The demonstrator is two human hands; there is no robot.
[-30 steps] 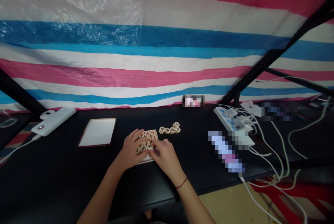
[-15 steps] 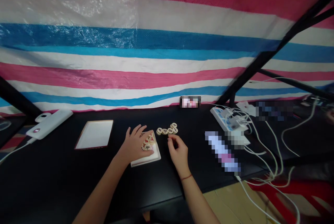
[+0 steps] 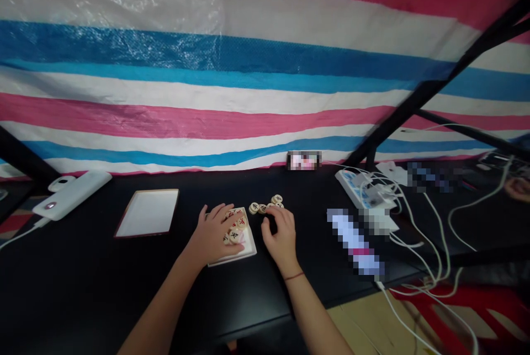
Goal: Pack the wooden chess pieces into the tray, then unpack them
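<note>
My left hand (image 3: 208, 239) lies over a shallow white box (image 3: 250, 247), its fingers spread across the round Chinese chess pieces (image 3: 234, 235) inside. Red and black characters show on these pieces; some are hidden under the fingers. Just right of the box, my right hand (image 3: 285, 238) curves at a short row of stacked chess pieces (image 3: 254, 207). Its thumb stands apart from the index finger, and nothing shows between them. The fingertips partly cover the nearest stacks.
The box lid (image 3: 147, 212) lies left on the black table. A white power bank (image 3: 71, 196) is farther left. Rightward are a lit phone (image 3: 355, 242), a power strip (image 3: 350, 189) and tangled white cables. A small screen (image 3: 304, 160) stands behind. Another person's hand (image 3: 518, 188) shows at the right edge.
My right hand has moved slightly up over the stacked pieces, and its thumb and index finger have parted. My left hand has settled lower on the pieces in the box.
</note>
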